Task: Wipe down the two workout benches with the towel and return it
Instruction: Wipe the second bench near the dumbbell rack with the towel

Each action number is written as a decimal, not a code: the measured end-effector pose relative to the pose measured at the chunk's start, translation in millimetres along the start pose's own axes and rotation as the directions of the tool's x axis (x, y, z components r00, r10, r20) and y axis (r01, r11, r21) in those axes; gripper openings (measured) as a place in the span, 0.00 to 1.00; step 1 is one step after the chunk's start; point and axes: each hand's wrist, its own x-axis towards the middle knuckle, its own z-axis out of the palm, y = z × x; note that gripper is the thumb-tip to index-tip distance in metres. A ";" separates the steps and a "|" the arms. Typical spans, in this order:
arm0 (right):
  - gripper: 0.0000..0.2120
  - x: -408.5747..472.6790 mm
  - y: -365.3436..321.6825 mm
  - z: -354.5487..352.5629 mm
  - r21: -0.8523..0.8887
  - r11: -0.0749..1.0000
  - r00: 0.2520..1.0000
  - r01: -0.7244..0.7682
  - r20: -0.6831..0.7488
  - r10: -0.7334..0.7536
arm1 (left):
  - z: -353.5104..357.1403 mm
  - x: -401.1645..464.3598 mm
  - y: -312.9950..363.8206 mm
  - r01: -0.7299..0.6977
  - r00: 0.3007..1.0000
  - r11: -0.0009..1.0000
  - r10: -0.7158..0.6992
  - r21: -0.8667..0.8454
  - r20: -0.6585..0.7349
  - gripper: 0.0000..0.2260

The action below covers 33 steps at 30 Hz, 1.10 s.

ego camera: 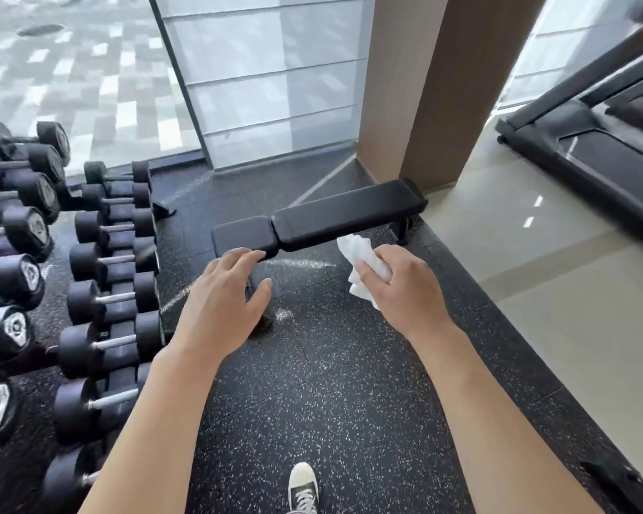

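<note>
A black padded workout bench [342,213] stands on the speckled rubber floor ahead of me, its long pad running up to the right and its short seat pad [242,235] at the left end. My right hand [405,287] grips a crumpled white towel [357,254], held in the air just in front of the bench's near edge. My left hand [223,298] is held out with relaxed, spread fingers, and its fingertips overlap the seat pad's near edge in the view. Whether they touch it I cannot tell. Only one bench is in view.
A rack of black dumbbells [101,261] fills the left side. A brown pillar [431,87] and glass wall stand behind the bench. A treadmill [602,157] sits on the pale tile floor at the right. My shoe [303,484] shows at the bottom.
</note>
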 end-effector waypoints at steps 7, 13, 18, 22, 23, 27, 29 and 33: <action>0.12 65.6 13.9 3.1 -0.020 1.000 0.999 -0.023 -0.023 0.023 | 9.9 80.8 -0.3 -0.022 1.000 0.999 0.022 -0.029 0.019 0.22; 0.14 118.1 43.0 -6.1 -0.011 0.999 0.999 -0.033 -0.032 0.032 | 19.5 135.1 20.8 -0.015 1.000 1.000 0.015 -0.024 0.023 0.23; 0.12 176.4 78.3 -14.7 0.035 0.999 1.000 0.023 -0.008 -0.023 | 35.6 180.6 47.5 0.037 0.999 0.999 -0.038 -0.014 -0.020 0.23; 0.13 231.4 112.8 -24.5 0.062 0.995 0.997 0.080 0.003 -0.080 | 50.9 216.8 73.4 0.102 0.993 0.995 -0.103 -0.019 -0.055 0.22; 0.13 244.0 121.0 -26.3 0.071 0.993 0.996 0.094 0.006 -0.094 | 53.6 225.4 78.8 0.116 0.991 0.993 -0.116 -0.016 -0.063 0.22; 0.15 286.2 143.5 -30.1 0.098 0.986 0.988 0.137 0.059 -0.143 | 57.0 249.8 94.6 0.188 0.975 0.982 -0.188 -0.011 -0.123 0.21; 0.15 303.9 145.4 -29.8 0.120 0.981 0.983 0.150 0.084 -0.161 | 55.0 253.2 99.3 0.225 0.963 0.974 -0.224 -0.014 -0.151 0.21; 0.16 334.2 135.1 -25.0 0.182 0.962 0.967 0.203 0.117 -0.226 | 45.7 258.9 99.6 0.292 0.937 0.956 -0.291 -0.021 -0.195 0.22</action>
